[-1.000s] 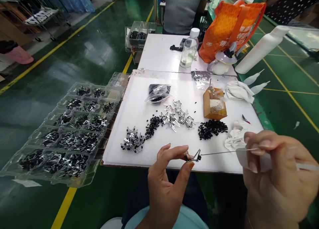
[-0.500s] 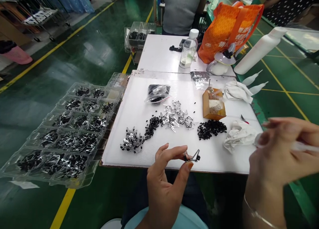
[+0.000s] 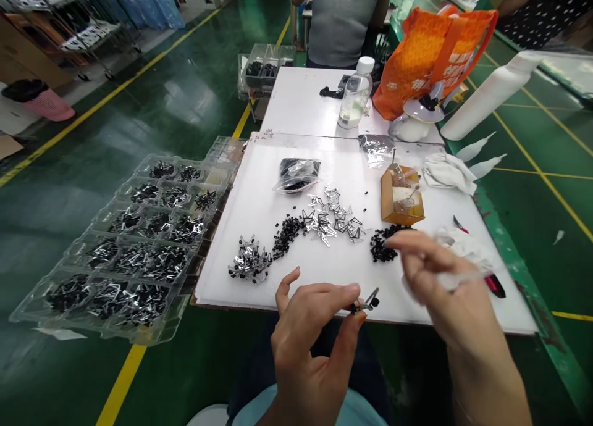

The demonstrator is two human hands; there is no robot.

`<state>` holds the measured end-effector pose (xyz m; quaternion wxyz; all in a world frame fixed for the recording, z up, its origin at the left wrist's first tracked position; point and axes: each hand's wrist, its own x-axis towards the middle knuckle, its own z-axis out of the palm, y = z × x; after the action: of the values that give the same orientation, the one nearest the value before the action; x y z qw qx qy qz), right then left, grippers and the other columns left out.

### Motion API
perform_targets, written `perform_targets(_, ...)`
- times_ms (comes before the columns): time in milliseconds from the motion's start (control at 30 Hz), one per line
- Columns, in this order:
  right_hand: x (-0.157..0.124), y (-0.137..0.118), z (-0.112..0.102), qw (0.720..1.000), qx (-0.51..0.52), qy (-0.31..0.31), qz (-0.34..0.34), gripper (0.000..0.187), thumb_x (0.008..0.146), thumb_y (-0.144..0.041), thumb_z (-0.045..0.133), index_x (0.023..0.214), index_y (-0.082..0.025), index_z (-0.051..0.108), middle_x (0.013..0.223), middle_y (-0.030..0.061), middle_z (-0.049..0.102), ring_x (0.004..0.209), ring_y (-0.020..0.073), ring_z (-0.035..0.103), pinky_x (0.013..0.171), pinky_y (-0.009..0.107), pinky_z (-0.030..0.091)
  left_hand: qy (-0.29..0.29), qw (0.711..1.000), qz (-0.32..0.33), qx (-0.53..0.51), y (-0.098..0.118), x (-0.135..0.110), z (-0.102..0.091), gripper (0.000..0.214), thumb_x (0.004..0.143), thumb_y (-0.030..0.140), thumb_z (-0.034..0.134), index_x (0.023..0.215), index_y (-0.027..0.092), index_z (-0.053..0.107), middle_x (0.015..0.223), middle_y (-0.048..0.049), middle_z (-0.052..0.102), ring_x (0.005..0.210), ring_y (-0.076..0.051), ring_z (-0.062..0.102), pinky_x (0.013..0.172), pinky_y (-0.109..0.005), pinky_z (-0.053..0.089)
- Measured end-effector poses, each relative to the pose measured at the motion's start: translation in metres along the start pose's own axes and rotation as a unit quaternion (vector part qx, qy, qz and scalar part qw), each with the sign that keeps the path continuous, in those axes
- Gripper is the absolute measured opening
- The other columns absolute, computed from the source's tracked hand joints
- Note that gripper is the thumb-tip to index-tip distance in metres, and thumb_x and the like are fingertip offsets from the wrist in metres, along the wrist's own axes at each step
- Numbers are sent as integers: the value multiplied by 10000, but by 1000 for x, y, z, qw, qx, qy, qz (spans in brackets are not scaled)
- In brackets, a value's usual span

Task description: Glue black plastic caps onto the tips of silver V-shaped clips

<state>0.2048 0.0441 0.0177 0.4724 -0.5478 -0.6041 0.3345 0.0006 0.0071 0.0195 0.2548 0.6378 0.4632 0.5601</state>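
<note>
My left hand (image 3: 311, 320) pinches a small bent metal clip with a black piece (image 3: 367, 302) between thumb and forefinger, just above the near edge of the white table (image 3: 278, 185). My right hand (image 3: 445, 290) is blurred, with fingers stretched toward the pile of small black parts (image 3: 383, 244); a thin pale tool with a dark red end (image 3: 482, 279) lies in it. On the table lie a heap of silver clips (image 3: 334, 216), a second black pile (image 3: 287, 231) and a cluster of assembled pieces (image 3: 250, 265).
Clear plastic trays (image 3: 139, 241) full of parts sit left of the table. An orange-brown small box (image 3: 402, 197), white cloths (image 3: 447, 170), a plastic bag (image 3: 296, 171), a water bottle (image 3: 354, 96) and an orange bag (image 3: 430, 46) stand farther back. A person in a grey shirt (image 3: 343, 15) stands behind.
My right hand swung from the far right in toward the black parts pile. The left hand tilted the clip and stayed in place. The view shifted slightly.
</note>
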Motion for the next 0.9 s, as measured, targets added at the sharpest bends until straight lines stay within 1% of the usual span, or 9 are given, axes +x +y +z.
perform_targets(33,-11,-6,5,998,36,-49,-1,268,970,-501,703,1171,-340,774,703,12,599,1100,281,665,925,386,540,-2,1000,14,9,1,1,0,422,856,-48,718,1159,247,712,944,54,828,856,-142,769,1236,-396,343)
perform_targets(100,-28,-16,12,992,88,-90,8,235,965,-478,725,1173,-381,771,650,9,581,1243,271,622,970,354,540,-4,999,37,20,3,3,1,405,846,-57,709,1131,231,718,891,54,824,844,-147,772,1235,-409,332)
perform_targets(200,-39,-20,18,990,121,-70,31,171,956,-430,747,1116,-386,787,774,23,666,1235,240,625,936,298,554,-12,997,64,29,5,5,3,384,834,-66,697,1098,211,729,864,44,825,836,-149,785,1229,-417,330)
perform_targets(333,-41,-17,20,988,140,-43,58,92,926,-360,781,996,-311,815,1021,86,715,1179,259,639,893,315,578,-37,996,79,37,5,6,4,378,842,-38,706,1107,231,720,835,54,830,832,-154,802,1228,-399,326)
perform_targets(500,-46,-13,20,985,152,-14,79,57,881,-324,823,928,-293,827,1119,101,703,1124,270,650,862,334,590,-51,995,68,42,6,6,4,375,867,11,708,1119,289,701,830,69,840,805,-171,806,1223,-406,326)
perform_targets(700,-53,-9,21,982,164,-11,93,91,889,-270,811,966,-313,835,1172,89,682,1050,238,668,706,273,564,-54,995,76,37,8,6,4,383,849,-21,709,1110,260,707,831,60,835,810,-157,804,1217,-394,335)
perform_targets(767,-53,-10,21,984,160,-6,84,93,890,-284,816,973,-321,834,1156,86,684,1099,245,650,737,275,568,-52,995,74,37,7,6,4,380,846,-19,718,1111,254,705,831,57,834,816,-157,803,1222,-399,332)
perform_targets(833,-53,-10,21,986,148,1,73,108,887,-308,825,992,-335,832,1149,79,689,1153,246,624,816,289,572,-49,996,71,36,6,5,3,371,845,-13,731,1105,251,703,837,58,835,816,-156,804,1225,-399,331)
perform_targets(900,-54,-8,21,988,142,1,65,152,890,-339,827,1042,-343,831,1057,76,703,1172,253,618,905,324,564,-47,996,70,36,7,3,4,374,847,-11,735,1112,250,700,835,60,834,811,-156,804,1224,-400,335)
